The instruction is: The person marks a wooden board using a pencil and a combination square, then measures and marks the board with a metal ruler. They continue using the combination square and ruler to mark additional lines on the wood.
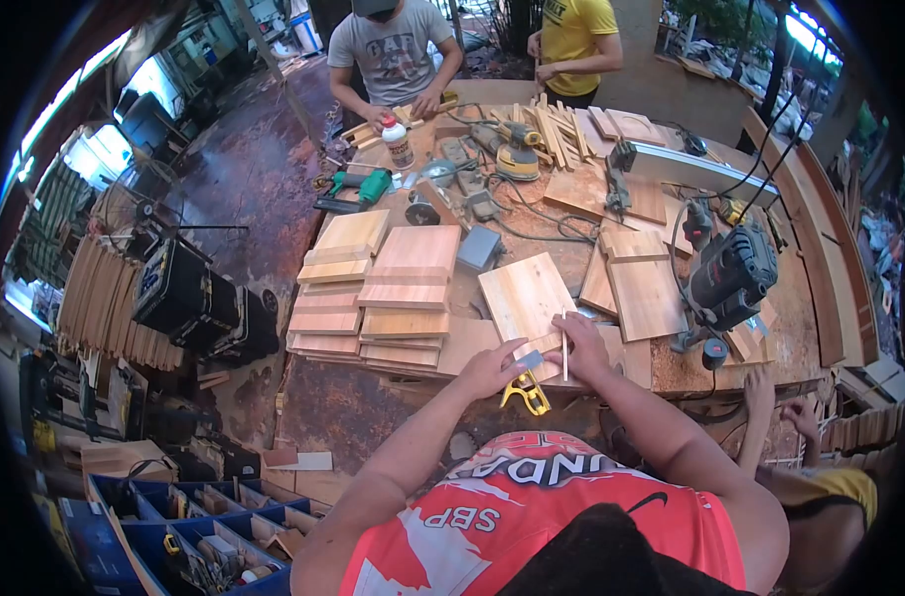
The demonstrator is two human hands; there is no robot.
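A flat wooden board point(528, 298) lies tilted on the workbench in front of me. At its near edge, my left hand point(492, 371) is closed on a yellow-headed combination square point(528, 391), with a short grey metal part showing against the wood. My right hand point(583, 350) rests at the board's right corner, its fingers pinching a thin pale stick that looks like a pencil point(565, 358). Stacks of similar boards point(411, 260) stand to the left, and another board point(643, 293) lies to the right.
A black router point(735, 278) stands at the bench's right side. Further back are a sander point(518, 154), a green power tool point(373, 187), a bottle point(397, 144) and cables. Two people work across the bench; another person's hands point(760, 397) show at right. Blue bins point(204, 517) stand lower left.
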